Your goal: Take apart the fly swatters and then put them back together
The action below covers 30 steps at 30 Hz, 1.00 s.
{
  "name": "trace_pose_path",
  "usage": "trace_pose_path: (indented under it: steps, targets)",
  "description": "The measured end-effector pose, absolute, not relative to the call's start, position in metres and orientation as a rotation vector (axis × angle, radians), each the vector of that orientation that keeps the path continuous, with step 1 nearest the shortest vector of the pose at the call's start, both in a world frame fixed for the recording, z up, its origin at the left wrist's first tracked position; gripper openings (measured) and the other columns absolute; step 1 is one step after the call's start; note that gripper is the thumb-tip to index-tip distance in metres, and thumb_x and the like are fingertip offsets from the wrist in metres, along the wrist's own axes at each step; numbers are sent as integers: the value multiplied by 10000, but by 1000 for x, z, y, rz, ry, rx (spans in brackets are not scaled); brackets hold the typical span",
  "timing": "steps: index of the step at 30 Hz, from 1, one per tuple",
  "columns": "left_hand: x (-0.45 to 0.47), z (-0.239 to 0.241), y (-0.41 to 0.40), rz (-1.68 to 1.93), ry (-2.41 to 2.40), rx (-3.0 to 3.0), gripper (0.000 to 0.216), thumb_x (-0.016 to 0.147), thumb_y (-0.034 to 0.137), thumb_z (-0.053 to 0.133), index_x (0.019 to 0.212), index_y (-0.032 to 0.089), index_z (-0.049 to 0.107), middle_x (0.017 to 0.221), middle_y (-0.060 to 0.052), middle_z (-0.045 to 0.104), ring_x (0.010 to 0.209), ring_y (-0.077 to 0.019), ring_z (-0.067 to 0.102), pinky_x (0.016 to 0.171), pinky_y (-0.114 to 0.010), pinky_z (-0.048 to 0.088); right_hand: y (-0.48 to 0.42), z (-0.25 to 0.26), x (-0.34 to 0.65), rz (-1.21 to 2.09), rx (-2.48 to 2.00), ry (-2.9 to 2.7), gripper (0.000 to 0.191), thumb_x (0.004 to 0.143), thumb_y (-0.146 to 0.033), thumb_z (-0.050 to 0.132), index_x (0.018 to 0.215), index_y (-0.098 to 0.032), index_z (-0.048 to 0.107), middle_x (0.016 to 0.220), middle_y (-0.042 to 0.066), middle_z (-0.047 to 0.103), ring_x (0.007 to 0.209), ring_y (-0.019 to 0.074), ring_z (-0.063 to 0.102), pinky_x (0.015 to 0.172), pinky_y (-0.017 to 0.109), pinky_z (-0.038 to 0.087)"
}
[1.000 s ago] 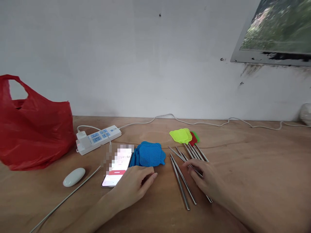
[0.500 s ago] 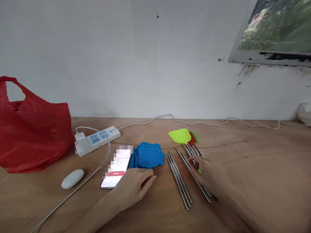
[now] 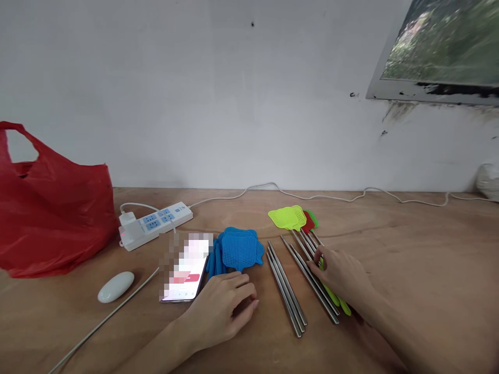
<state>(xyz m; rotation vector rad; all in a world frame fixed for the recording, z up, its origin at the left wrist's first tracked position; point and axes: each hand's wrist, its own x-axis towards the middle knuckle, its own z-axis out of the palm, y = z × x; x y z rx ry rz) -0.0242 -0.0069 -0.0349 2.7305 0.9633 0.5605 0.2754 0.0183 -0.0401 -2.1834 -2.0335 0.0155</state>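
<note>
here, the left hand (image 3: pixel 226 310) rests empty, loosely curled, near blue mesh swatter heads (image 3: pixel 241 249); then three slim metal sticks (image 3: pixel 287 292) lie on the table (image 3: pixel 429 249). the right hand (image 3: pixel 341 270) bends over two lime plastic handles (image 3: pixel 344 306), its grip unclear.

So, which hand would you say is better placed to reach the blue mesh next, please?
Probably the left hand: it is just in front of the blue mesh, seemingly holding nothing. The right hand is farther off, with rods between.
</note>
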Motion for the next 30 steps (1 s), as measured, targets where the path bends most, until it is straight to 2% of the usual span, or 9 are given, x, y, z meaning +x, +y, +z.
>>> trace_pose_path:
  steps: [4, 11, 15, 18, 20, 24, 25, 27, 30]
  targets:
    - [-24, -37, -7, 554, 947, 2737, 162, 977, 195, 477, 828, 201, 541, 816, -5, 608, 737, -173, 545, 634, -290, 347, 19, -43, 276, 5, -2137, -2037, 215, 950, -365, 528, 806, -227, 607, 711, 41, 688, 670, 226, 645, 540, 280, 251]
    - [-23, -37, -5, 536, 932, 2756, 197, 990, 183, 459, 806, 196, 527, 811, -2, 601, 726, -165, 534, 629, -288, 346, 17, -45, 269, -52, -2158, -2035, 153, 875, -352, 595, 797, -224, 626, 679, 46, 672, 629, 230, 617, 545, 288, 218]
    - [-22, -36, -5, 544, 930, 2767, 214, 992, 178, 453, 790, 195, 524, 797, -3, 603, 722, -167, 537, 624, -287, 345, 22, -47, 271, 8, -2085, -1961, 147, 818, -305, 606, 699, -220, 594, 619, 37, 630, 599, 215, 563, 556, 299, 235]
    - [-24, -35, -4, 552, 950, 2764, 220, 994, 183, 451, 789, 194, 530, 787, -6, 606, 723, -171, 547, 625, -288, 348, 27, -47, 279, 291, -1874, -1764, 163, 754, -312, 627, 633, -222, 566, 596, 25, 607, 597, 197, 534, 577, 301, 296]
    - [-25, -35, -3, 558, 973, 2756, 216, 994, 188, 453, 796, 194, 539, 788, -8, 609, 726, -174, 555, 624, -288, 350, 28, -45, 283, 484, -1725, -1662, 222, 776, -392, 599, 639, -221, 564, 599, 16, 604, 594, 183, 539, 581, 294, 344]
    - [-27, -36, -2, 583, 1011, 2743, 209, 995, 190, 451, 811, 194, 549, 792, -13, 614, 722, -175, 562, 619, -288, 353, 21, -36, 276, 1045, -1486, -1382, 390, 807, -605, 601, 823, -216, 596, 578, -32, 586, 465, 122, 445, 455, 246, 295]
    - [-28, -36, -2, 585, 1016, 2743, 211, 996, 192, 450, 810, 194, 548, 789, -13, 613, 720, -175, 563, 618, -289, 354, 18, -33, 271, 1183, -1411, -1271, 427, 762, -615, 671, 909, -219, 607, 569, -46, 585, 449, 114, 429, 436, 234, 276]
    - [-28, -37, -2, 584, 1022, 2745, 213, 996, 193, 449, 809, 194, 551, 781, -12, 612, 721, -176, 567, 618, -290, 358, 12, -30, 261, 1347, -1255, -1129, 510, 686, -563, 792, 1020, -223, 608, 581, -55, 597, 501, 119, 494, 463, 218, 333]
    - [-28, -37, -2, 571, 1029, 2748, 216, 996, 192, 447, 813, 192, 561, 780, -13, 615, 724, -177, 574, 619, -292, 365, 6, -30, 248, 1470, -1086, -1043, 578, 658, -481, 865, 1115, -223, 624, 614, -56, 610, 567, 118, 552, 521, 207, 398]
